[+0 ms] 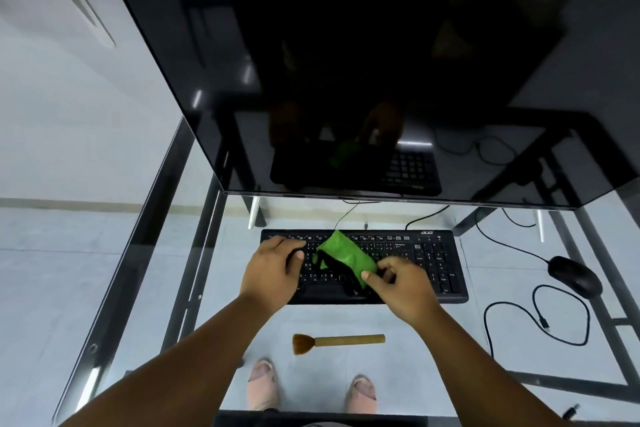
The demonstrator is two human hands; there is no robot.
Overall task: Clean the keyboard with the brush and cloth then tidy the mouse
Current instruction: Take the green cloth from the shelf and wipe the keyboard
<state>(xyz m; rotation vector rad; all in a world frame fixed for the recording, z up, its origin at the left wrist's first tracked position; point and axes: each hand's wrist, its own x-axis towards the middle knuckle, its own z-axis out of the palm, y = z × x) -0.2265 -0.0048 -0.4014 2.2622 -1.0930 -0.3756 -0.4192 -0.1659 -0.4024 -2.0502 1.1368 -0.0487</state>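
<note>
Right hand (403,282) is over the middle of the black Acer keyboard (433,263), thumb and fingers pinching the near corner of a green cloth (346,253), so that hand is clamped on the cloth. That cloth has a black edge or backing showing on its left side, and it's lying bunched across the letter keys, running from the function row down toward the space bar. Left hand (275,269) sits on the left part of the keyboard with the fingers curled down onto the keys; it looks like it's just resting or bracing there without gripping anything, though the fingertips are partly hidden, so I can't be totally sure. Keyboard is flat on a glass desk (408,329) right under the bottom edge of a big dark monitor (346,62), which is off and reflecting the keyboard and cloth. Brush (337,341), with a wooden handle and brown bristles, lies on the glass nearer the person than the keyboard, bristles pointing left, touched by neither hand. Black wired mouse (575,276) is off to the right of the keyboard, well apart from both hands, its cable (540,319) looping loose on the glass beside it. You can see the person's feet (263,383) through the glass below.
</note>
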